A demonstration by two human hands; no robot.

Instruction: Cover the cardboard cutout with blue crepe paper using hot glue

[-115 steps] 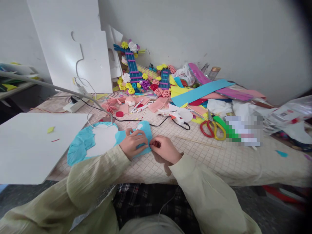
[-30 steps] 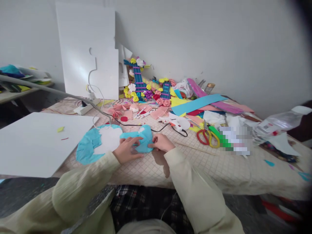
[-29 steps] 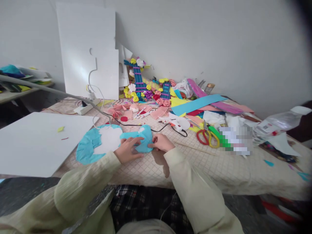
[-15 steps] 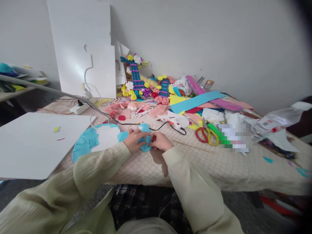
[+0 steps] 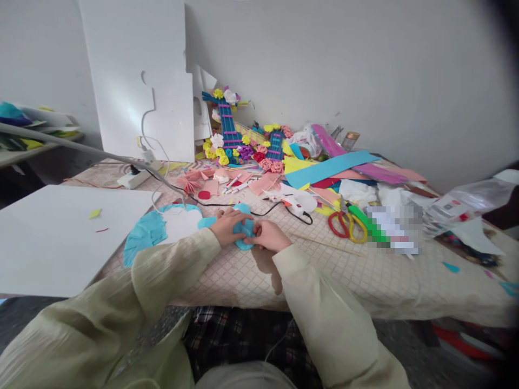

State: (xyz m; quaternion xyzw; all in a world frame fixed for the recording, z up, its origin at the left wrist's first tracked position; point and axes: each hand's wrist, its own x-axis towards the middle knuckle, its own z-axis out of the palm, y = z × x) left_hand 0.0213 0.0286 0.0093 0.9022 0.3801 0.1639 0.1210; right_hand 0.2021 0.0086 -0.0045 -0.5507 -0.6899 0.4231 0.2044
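A small rounded piece covered in blue crepe paper [image 5: 244, 245] lies on the table in front of me. My left hand [image 5: 230, 226] rests over its left side, fingers bent across the paper and thumb at the near side, holding it. At the right edge my right hand [image 5: 271, 236] pinches the paper between thumb and fingers. Both hands hide part of the piece. Just left of them is a larger white cutout [image 5: 182, 224], its left part wrapped in gathered blue crepe paper [image 5: 146, 235].
A white board [image 5: 52, 237] covers the table's left side. A glue gun [image 5: 298, 201] and its black cord lie beyond my hands. Scissors [image 5: 347, 226] with red and yellow handles lie to the right. Coloured paper, markers and a paper-flower decoration [image 5: 229, 127] crowd the back. A power strip [image 5: 140, 177] sits back left.
My left fingers have shifted slightly over the blue paper, and the right hand keeps its pinch at the edge. The whole view has moved a little.
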